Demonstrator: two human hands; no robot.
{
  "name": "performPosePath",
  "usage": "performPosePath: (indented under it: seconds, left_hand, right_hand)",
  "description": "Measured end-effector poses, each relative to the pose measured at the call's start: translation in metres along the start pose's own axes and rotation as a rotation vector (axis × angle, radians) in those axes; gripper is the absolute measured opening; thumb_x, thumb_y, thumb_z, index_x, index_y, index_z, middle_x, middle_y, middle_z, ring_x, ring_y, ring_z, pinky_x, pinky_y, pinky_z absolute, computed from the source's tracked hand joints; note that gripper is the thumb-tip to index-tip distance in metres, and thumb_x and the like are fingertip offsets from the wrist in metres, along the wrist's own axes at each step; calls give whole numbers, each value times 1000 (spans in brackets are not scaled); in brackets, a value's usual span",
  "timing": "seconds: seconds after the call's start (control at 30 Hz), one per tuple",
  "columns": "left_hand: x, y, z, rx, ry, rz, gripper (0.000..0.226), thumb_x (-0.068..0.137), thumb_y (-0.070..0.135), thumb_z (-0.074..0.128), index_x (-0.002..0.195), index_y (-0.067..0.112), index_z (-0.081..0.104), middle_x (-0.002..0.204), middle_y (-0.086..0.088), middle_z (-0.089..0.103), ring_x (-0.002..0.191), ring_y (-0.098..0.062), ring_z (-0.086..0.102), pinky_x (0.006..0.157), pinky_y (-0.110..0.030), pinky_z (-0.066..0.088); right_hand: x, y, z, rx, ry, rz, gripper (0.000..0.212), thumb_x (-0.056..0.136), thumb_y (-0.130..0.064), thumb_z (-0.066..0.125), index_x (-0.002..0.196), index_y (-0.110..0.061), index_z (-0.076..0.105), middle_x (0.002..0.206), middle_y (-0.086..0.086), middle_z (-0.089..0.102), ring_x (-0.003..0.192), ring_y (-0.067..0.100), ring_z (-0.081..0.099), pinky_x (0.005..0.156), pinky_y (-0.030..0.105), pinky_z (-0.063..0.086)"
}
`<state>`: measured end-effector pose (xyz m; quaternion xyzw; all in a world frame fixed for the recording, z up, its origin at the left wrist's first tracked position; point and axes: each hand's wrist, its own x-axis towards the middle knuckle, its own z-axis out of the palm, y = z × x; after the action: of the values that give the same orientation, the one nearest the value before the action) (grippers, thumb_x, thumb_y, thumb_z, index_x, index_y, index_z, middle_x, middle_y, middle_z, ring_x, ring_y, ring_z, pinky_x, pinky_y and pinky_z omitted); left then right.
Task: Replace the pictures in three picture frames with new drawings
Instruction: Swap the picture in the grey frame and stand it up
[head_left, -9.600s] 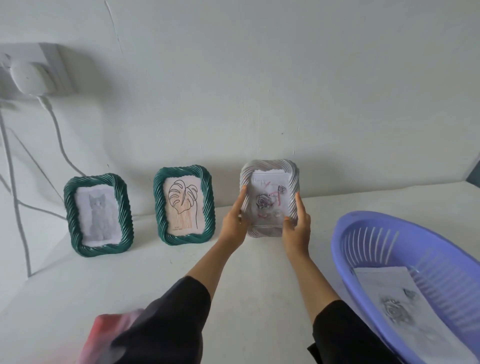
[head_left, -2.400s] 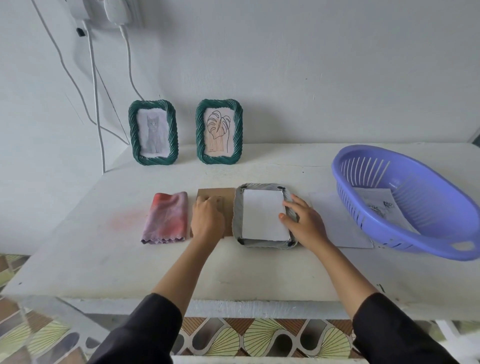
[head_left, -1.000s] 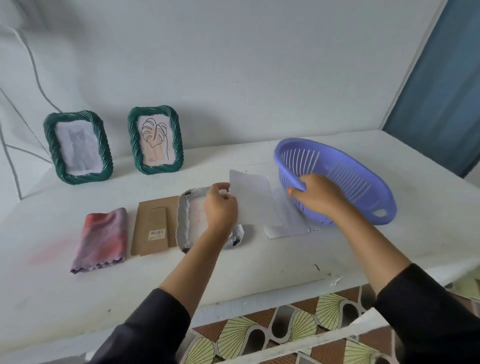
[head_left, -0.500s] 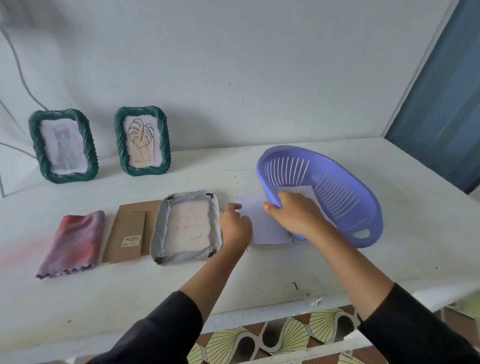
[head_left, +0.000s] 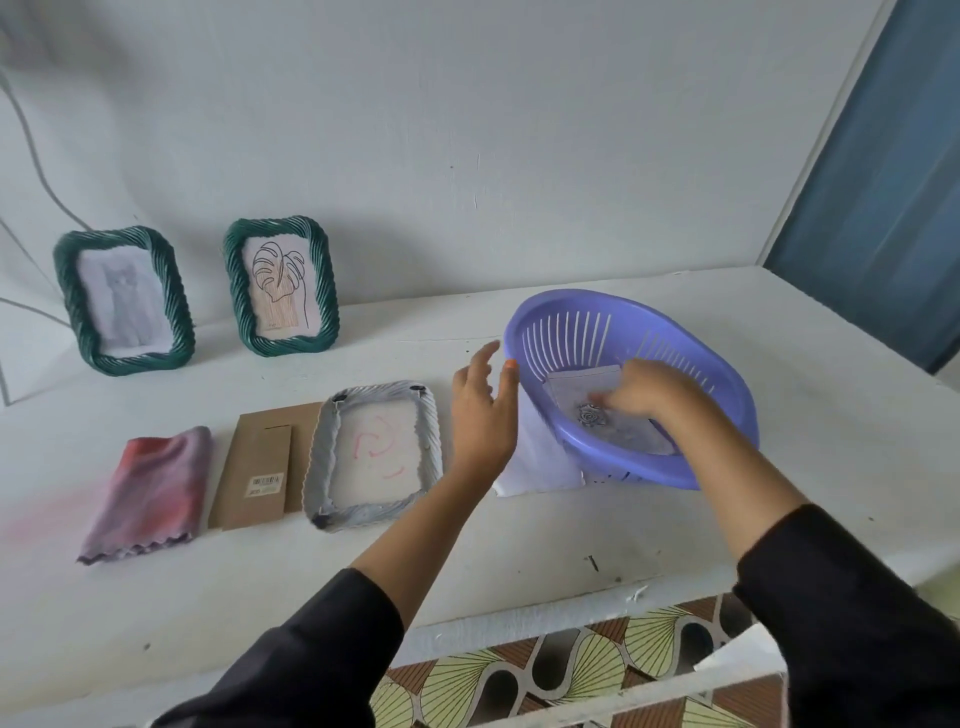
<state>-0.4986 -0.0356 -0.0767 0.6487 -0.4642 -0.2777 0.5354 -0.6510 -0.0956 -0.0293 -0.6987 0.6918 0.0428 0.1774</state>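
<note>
A grey picture frame (head_left: 376, 452) lies face down on the white table (head_left: 311, 571), its back off, with faint red marks showing in its window. Its brown backing board (head_left: 260, 462) lies just left of it. My left hand (head_left: 483, 415) hovers open between the frame and the purple basket (head_left: 691, 358), holding nothing. My right hand (head_left: 649, 389) reaches inside the basket, fingers down on a rose drawing (head_left: 592, 410). A white sheet (head_left: 535, 457) lies on the table, partly under the basket. Two green frames stand against the wall, one with a cat picture (head_left: 122, 301), one with a leaf drawing (head_left: 280, 286).
A folded pink and purple cloth (head_left: 150, 488) lies left of the backing board. A blue door or curtain (head_left: 883, 156) stands at the right. The table's front edge runs close to me, with patterned floor tiles (head_left: 545, 670) below.
My left hand has let go of the white sheet, which now lies beside the basket, and has lifted open. My right hand has moved from the basket's rim down inside onto the rose drawing.
</note>
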Motion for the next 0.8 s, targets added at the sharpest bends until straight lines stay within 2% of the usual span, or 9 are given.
performPosePath:
  seconds: [0.07, 0.13, 0.2, 0.27, 0.37, 0.43, 0.57, 0.7, 0.8]
  left_hand:
    - [6, 3, 0, 39, -137, 22, 37, 92, 29, 52, 129, 24, 51, 128, -5, 48, 94, -16, 55, 84, -22, 40]
    - [10, 3, 1, 31, -192, 9, 38, 89, 23, 58, 128, 21, 55, 129, -6, 53, 87, -13, 59, 76, -17, 42]
    - [12, 4, -1, -9, -199, -8, 39, 88, 21, 60, 127, 19, 56, 127, -6, 57, 85, -12, 61, 68, -11, 42]
    - [12, 5, -3, -18, -198, -18, 40, 87, 21, 62, 127, 18, 57, 126, -5, 58, 84, -12, 61, 66, -10, 42]
    - [13, 6, -5, -30, -203, -13, 42, 86, 22, 64, 127, 18, 57, 125, -6, 58, 82, -12, 61, 69, -16, 43]
    - [13, 7, -7, -27, -210, -14, 42, 86, 22, 64, 127, 17, 57, 126, -6, 58, 81, -12, 61, 71, -19, 43]
    - [11, 11, -8, -5, -210, -11, 43, 86, 21, 63, 129, 15, 56, 127, -7, 59, 86, -14, 60, 78, -23, 45]
    - [10, 15, -9, 15, -217, -23, 42, 87, 20, 61, 128, 16, 56, 127, -6, 59, 93, -16, 59, 82, -24, 44]
    - [13, 16, -10, 81, -188, -13, 37, 86, 20, 60, 124, 18, 60, 129, -7, 53, 111, -23, 56, 96, -31, 44]
  right_hand:
    - [12, 7, 3, -146, -138, 80, 68, 82, -46, 62, 136, -11, 42, 132, 12, 52, 119, 31, 52, 100, 38, 43]
    - [19, 10, 11, -182, -230, 87, 69, 80, -43, 66, 135, -9, 42, 138, 12, 47, 122, 32, 49, 102, 39, 41]
    - [26, 12, 17, -161, -208, 97, 69, 75, -41, 72, 130, -7, 48, 136, 12, 49, 119, 33, 52, 100, 41, 44]
    - [29, 14, 18, -136, -142, 123, 60, 75, -33, 74, 123, -4, 54, 127, 15, 56, 111, 34, 57, 93, 40, 48]
    - [22, 16, 14, -106, -34, 172, 39, 82, -11, 65, 116, 0, 52, 104, 16, 61, 94, 32, 60, 74, 34, 46]
    - [20, 17, 13, -105, 10, 178, 34, 84, -4, 59, 117, -1, 50, 91, 13, 58, 86, 31, 57, 69, 33, 44]
    - [17, 15, 10, -121, 61, 184, 33, 89, -1, 47, 123, -1, 49, 125, 17, 55, 111, 33, 56, 82, 38, 45]
    - [6, 11, 4, -92, 155, 199, 31, 89, -2, 46, 120, 0, 52, 128, 17, 54, 118, 34, 52, 92, 38, 44]
    - [-8, 6, -9, -30, 268, 184, 31, 87, -1, 47, 118, 1, 53, 127, 19, 54, 119, 35, 51, 92, 38, 43]
